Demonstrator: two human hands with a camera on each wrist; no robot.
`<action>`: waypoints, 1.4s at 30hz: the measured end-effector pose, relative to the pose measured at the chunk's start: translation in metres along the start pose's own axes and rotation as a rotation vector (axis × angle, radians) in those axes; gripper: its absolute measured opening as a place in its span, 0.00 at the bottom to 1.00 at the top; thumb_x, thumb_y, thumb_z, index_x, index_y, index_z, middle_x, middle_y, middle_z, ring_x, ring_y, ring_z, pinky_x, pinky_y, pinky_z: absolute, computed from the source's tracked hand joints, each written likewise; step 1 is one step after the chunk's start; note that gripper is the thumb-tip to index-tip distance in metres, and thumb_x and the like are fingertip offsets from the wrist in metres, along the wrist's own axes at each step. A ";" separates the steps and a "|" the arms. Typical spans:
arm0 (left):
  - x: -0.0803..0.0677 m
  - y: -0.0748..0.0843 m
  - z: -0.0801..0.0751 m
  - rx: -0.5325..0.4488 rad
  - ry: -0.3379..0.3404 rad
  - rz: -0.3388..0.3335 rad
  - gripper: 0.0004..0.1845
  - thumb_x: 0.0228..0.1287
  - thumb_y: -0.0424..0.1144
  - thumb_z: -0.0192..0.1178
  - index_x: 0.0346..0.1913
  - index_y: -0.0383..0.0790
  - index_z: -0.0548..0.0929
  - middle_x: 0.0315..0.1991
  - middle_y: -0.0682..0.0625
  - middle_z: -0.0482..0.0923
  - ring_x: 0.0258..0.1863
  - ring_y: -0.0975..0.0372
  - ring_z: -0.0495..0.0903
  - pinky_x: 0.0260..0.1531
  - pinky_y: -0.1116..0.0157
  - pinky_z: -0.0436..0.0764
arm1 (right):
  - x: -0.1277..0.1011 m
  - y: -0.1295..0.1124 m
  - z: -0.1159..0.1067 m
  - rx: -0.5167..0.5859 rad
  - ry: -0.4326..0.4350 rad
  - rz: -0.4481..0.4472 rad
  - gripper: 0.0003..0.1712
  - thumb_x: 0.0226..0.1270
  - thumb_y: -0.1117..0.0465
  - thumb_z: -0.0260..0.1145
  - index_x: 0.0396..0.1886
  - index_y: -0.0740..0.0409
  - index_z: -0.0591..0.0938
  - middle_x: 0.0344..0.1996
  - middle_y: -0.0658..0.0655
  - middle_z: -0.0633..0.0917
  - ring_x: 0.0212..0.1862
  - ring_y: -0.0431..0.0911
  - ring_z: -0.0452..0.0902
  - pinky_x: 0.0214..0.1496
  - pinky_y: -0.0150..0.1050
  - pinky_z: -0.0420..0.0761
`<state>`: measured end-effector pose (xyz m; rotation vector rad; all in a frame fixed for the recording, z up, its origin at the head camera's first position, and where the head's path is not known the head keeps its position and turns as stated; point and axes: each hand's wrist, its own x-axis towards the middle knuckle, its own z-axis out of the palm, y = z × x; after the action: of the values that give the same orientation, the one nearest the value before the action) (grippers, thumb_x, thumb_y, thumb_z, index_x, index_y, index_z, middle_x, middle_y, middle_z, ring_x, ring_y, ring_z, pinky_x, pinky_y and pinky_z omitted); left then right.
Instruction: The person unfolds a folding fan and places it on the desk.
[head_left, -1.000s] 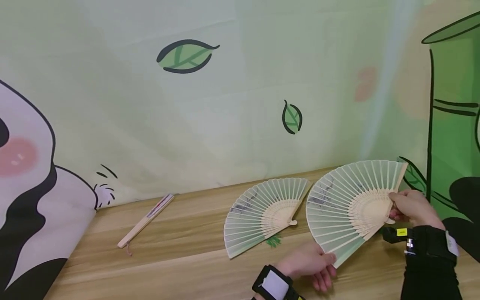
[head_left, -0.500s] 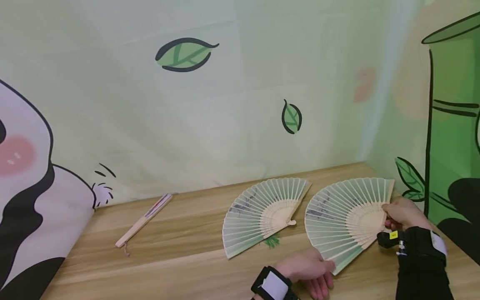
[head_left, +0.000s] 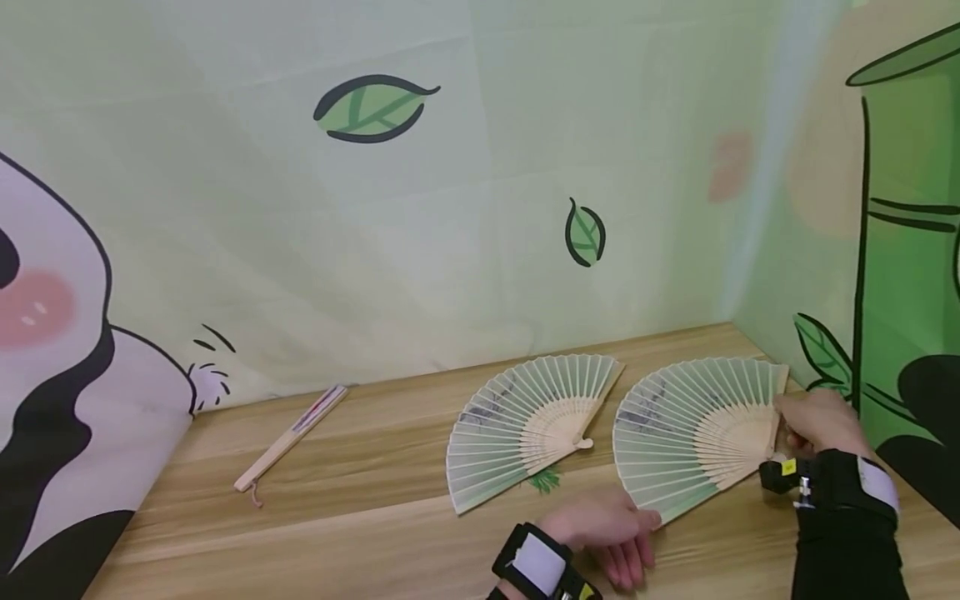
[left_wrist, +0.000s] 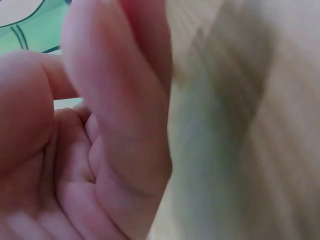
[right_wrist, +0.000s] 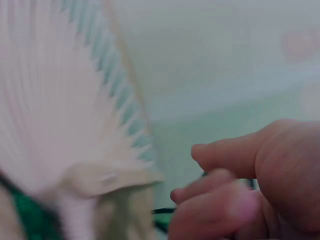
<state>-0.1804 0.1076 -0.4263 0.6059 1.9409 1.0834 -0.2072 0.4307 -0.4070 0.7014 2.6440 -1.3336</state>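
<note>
Two open folding fans of pale green cloth with purple prints lie side by side on the wooden table (head_left: 360, 542). At the lower corner of the right fan (head_left: 675, 442) is my left hand (head_left: 600, 529), its thumb tip right at the cloth edge and its fingers relaxed. My right hand (head_left: 821, 421) is beside that fan's right guard stick. In the right wrist view a gap shows between the loosely bent fingers (right_wrist: 225, 155) and the fan's ribs (right_wrist: 65, 100). The left fan (head_left: 532, 433) has a green tassel (head_left: 545, 480) below it.
A folded fan (head_left: 292, 437) with a pink cord lies at the table's left. Behind the table hangs a pale green cloth backdrop (head_left: 465, 250) printed with leaves, a panda and bamboo. It turns a corner at the right.
The right fan has come down onto the table from a raised position. My right hand has lowered and loosened from its guard stick. My left hand has shifted slightly left at the corner.
</note>
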 end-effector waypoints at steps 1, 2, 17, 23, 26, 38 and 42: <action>-0.001 0.001 -0.002 0.007 0.006 0.004 0.28 0.76 0.47 0.47 0.22 0.32 0.83 0.13 0.47 0.78 0.08 0.64 0.74 0.09 0.68 0.75 | -0.003 -0.002 -0.003 0.005 0.009 -0.015 0.21 0.71 0.56 0.44 0.24 0.65 0.74 0.15 0.53 0.76 0.20 0.46 0.74 0.22 0.40 0.74; -0.002 0.002 -0.004 0.007 0.008 0.009 0.28 0.76 0.47 0.47 0.23 0.33 0.83 0.13 0.47 0.78 0.09 0.64 0.75 0.09 0.67 0.75 | -0.006 -0.004 -0.005 0.014 0.016 -0.030 0.22 0.72 0.54 0.44 0.29 0.67 0.74 0.17 0.54 0.77 0.22 0.47 0.75 0.24 0.40 0.75; -0.040 0.017 -0.053 -0.028 0.260 0.083 0.19 0.74 0.44 0.53 0.36 0.28 0.81 0.19 0.41 0.81 0.15 0.55 0.81 0.21 0.55 0.84 | -0.045 -0.064 0.002 -0.040 0.071 -0.270 0.38 0.77 0.43 0.41 0.64 0.76 0.61 0.42 0.68 0.81 0.30 0.50 0.84 0.29 0.41 0.76; -0.055 0.017 -0.069 0.024 0.335 0.104 0.18 0.73 0.46 0.55 0.43 0.31 0.81 0.24 0.38 0.82 0.20 0.51 0.83 0.23 0.57 0.84 | -0.056 -0.084 0.020 0.022 0.075 -0.319 0.35 0.78 0.45 0.43 0.64 0.74 0.63 0.40 0.68 0.82 0.26 0.48 0.84 0.29 0.42 0.79; -0.063 0.014 -0.074 0.078 0.361 0.118 0.15 0.72 0.45 0.56 0.43 0.34 0.81 0.26 0.40 0.82 0.21 0.50 0.84 0.23 0.59 0.84 | -0.062 -0.095 0.034 0.061 0.069 -0.330 0.33 0.78 0.46 0.45 0.64 0.72 0.64 0.38 0.66 0.82 0.26 0.49 0.83 0.29 0.42 0.80; -0.096 -0.029 -0.103 0.162 0.545 0.170 0.13 0.73 0.40 0.54 0.46 0.31 0.80 0.32 0.42 0.80 0.29 0.51 0.83 0.26 0.57 0.84 | -0.090 -0.164 0.115 -0.082 0.035 -0.529 0.21 0.76 0.52 0.51 0.53 0.66 0.76 0.25 0.57 0.81 0.23 0.47 0.76 0.23 0.39 0.73; -0.103 -0.053 -0.117 0.253 0.522 0.164 0.14 0.72 0.40 0.55 0.49 0.30 0.80 0.39 0.43 0.81 0.34 0.52 0.82 0.31 0.59 0.83 | -0.103 -0.182 0.142 -0.141 0.046 -0.671 0.16 0.75 0.55 0.54 0.46 0.64 0.78 0.22 0.53 0.78 0.22 0.46 0.73 0.22 0.39 0.71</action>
<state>-0.2217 -0.0477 -0.3933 0.6751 2.5438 1.1910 -0.2128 0.1896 -0.3306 -0.2088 3.1072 -1.2208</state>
